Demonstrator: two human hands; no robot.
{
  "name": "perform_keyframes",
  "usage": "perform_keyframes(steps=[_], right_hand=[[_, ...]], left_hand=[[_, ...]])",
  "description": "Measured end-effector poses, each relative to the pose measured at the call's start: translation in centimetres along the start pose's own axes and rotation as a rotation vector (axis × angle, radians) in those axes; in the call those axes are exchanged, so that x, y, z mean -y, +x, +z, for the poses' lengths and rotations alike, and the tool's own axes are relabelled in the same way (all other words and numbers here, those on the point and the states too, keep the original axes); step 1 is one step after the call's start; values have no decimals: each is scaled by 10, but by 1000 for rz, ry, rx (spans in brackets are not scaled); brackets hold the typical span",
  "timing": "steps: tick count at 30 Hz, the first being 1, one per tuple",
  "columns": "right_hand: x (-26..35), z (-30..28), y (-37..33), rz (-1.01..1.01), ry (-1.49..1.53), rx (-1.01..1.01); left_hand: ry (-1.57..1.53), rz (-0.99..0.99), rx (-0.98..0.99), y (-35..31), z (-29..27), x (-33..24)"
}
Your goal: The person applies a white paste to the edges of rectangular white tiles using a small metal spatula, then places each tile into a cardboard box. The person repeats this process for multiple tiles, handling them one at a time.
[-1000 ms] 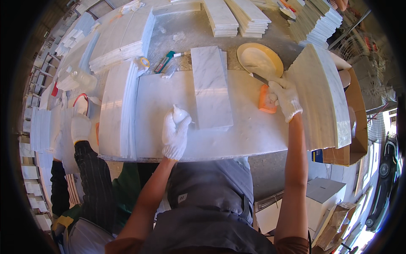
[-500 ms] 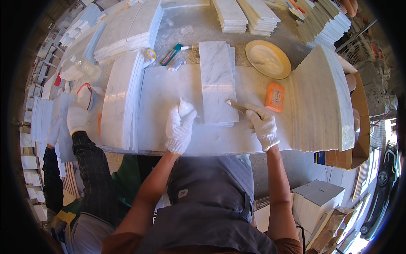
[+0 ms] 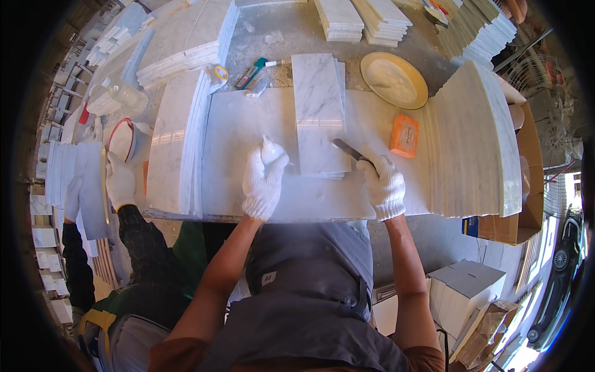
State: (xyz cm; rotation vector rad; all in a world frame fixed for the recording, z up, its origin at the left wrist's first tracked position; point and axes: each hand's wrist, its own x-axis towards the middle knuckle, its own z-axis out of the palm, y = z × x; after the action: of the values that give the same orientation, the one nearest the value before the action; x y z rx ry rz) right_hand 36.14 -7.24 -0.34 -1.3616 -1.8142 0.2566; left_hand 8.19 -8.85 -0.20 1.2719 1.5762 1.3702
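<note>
Both my hands wear white knitted gloves. My left hand (image 3: 263, 189) is closed round a small white squeeze bottle (image 3: 271, 150) with a pointed tip, left of the marble tile; the glove hides most of it. My right hand (image 3: 385, 189) grips a narrow dark-bladed putty knife (image 3: 348, 149). Its blade tip points left, over the tile's lower right part. Between my hands lies the grey-veined white marble tile (image 3: 319, 105) on top of at least one other, slightly offset. Beneath them is a pale work board (image 3: 235, 133).
Upright stacks of marble tiles flank me, left (image 3: 175, 142) and right (image 3: 474, 142). Beyond the board lie a yellow bowl (image 3: 370, 68) of white powder, a green cutter (image 3: 251, 72) and a tape roll (image 3: 220, 73). An orange block (image 3: 404, 136) sits right. A co-worker's gloved hand (image 3: 121, 180) is at far left.
My right hand has turned the putty knife, so its dark blade face shows. My left hand keeps its hold. The co-worker's near hand has shifted right and down.
</note>
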Motion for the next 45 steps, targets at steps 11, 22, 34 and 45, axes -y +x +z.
perform_keyframes(steps=[11, 22, 34, 45], right_hand=[[-15, -14, 14, 749, 662, 222], [5, -3, 39, 663, 743, 420], [7, 5, 66, 605, 353, 491], [-2, 10, 63, 689, 570, 388]], left_hand=[[-107, -30, -2, 0, 2, -2], [-128, -4, -15, 1, 3, 9], [-149, 19, 2, 1, 3, 2], [-131, 16, -26, 0, 4, -1]])
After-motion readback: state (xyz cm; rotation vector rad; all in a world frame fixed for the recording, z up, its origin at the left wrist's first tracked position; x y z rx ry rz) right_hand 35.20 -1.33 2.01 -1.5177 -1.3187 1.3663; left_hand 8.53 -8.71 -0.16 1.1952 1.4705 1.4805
